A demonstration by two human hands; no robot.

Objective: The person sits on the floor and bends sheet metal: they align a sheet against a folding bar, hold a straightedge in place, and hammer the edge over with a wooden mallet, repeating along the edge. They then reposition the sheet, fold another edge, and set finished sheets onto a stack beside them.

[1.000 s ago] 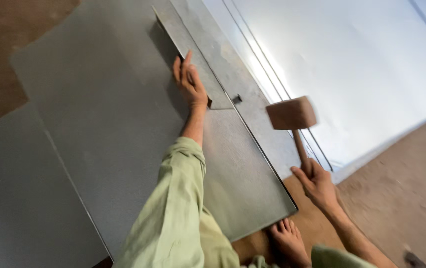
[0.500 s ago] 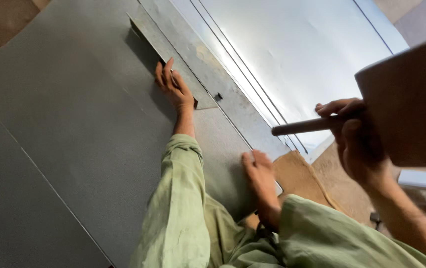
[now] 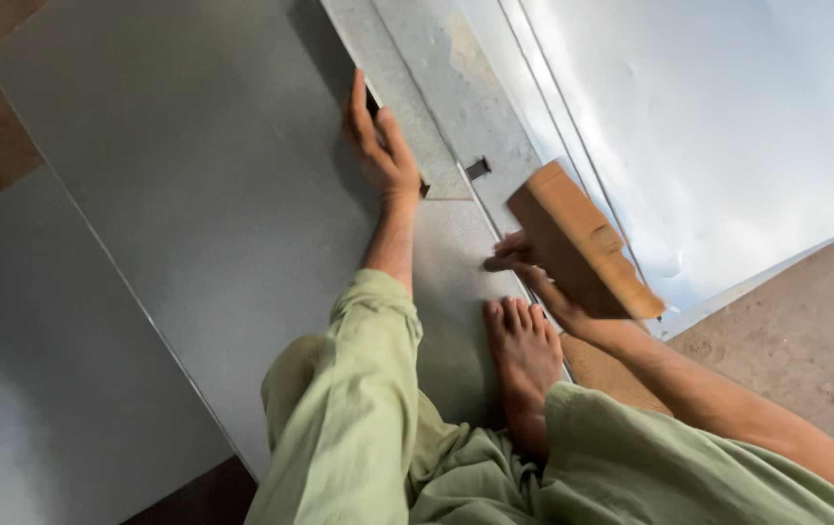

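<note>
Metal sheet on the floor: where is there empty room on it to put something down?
The grey metal sheet is bare left of the left hand, out to its far edge. It is crowded near the folded strip, where the right hand swings a wooden mallet above a bare foot.

Brown floor [image 3: 806, 340], grey metal sheets [image 3: 193, 194] flat on it, bare foot [image 3: 526, 360] on sheet

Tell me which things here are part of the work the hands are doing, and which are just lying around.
In use:
- wooden mallet, gripped in the right hand
- grey metal sheet, pressed flat by the left hand
- folded metal strip along the sheet's edge
- bare foot resting on the sheet

Lying about:
- shiny pale sheet
- second grey sheet, lower left
</note>
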